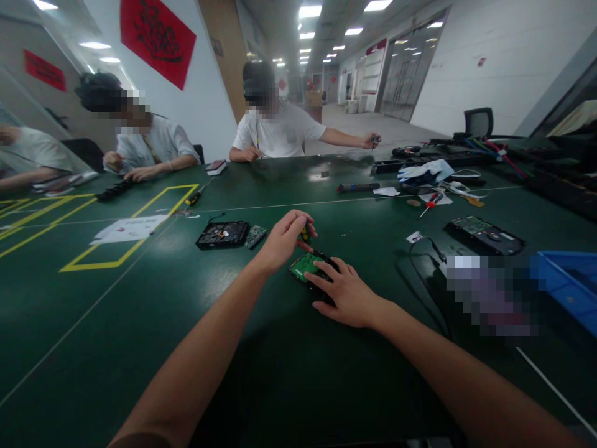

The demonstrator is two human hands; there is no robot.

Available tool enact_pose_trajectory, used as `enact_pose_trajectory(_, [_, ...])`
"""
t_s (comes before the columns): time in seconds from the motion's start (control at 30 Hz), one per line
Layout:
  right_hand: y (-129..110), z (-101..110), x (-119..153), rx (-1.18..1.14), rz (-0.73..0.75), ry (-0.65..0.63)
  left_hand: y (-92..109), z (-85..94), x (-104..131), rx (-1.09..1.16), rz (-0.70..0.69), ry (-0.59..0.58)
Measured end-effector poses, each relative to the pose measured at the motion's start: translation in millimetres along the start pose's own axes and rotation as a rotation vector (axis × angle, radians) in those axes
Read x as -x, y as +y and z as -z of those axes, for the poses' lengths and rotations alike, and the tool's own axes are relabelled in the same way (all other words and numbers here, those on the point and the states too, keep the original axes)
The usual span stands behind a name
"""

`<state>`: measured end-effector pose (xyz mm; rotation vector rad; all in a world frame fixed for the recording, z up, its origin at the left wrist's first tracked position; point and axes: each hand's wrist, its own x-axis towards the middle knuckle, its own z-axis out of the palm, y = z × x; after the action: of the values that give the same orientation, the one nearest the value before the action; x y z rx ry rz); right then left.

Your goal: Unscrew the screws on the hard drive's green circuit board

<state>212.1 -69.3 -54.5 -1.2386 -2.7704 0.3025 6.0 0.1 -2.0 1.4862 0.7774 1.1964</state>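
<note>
A hard drive with a green circuit board (304, 266) lies on the dark green table in front of me. My right hand (345, 291) rests over its right side, fingers spread across the board and black casing. Above the drive's far edge, my left hand (285, 239) is closed around a yellow and black screwdriver (305, 234), whose tip is hidden. To the left sit an opened black drive (222, 234) and a loose circuit board (255, 236).
Another hard drive (485, 234), a cable (413, 255), a blurred object (487, 295) and a blue bin (571, 286) stand at right. A red screwdriver (433, 200) and a glove (426, 172) lie farther back. Several people sit across the table (153, 323).
</note>
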Motion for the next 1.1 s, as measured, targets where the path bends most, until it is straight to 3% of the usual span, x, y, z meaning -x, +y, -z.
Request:
enact_pose_trajectory(0.2, [0,0,0,0.005,0.001,0.001,-1,-0.1,1,0.005,0.032,0.039])
enact_pose_trajectory(0.37, [-1,1,0,0.007,0.002,-0.003,0,6.1,0,0.014,0.081,-0.108])
enact_pose_trajectory(0.47, [-1,2,1,0.006,0.002,0.003,1,9.7,-1,0.015,0.095,-0.133])
enact_pose_trajectory(0.6, [0,2,1,-0.002,-0.001,-0.008,1,9.6,-1,0.025,0.072,-0.107])
enact_pose_trajectory(0.87, [0,2,0,0.008,-0.005,-0.016,3,4.5,-1,-0.207,-0.034,0.038])
enact_pose_trajectory(1.0, [-1,1,0,0.01,-0.001,-0.014,1,4.5,-1,-0.208,-0.026,0.169])
enact_pose_trajectory(1.1, [-1,1,0,0.009,0.002,0.002,-1,1.2,-1,-0.122,-0.012,0.169])
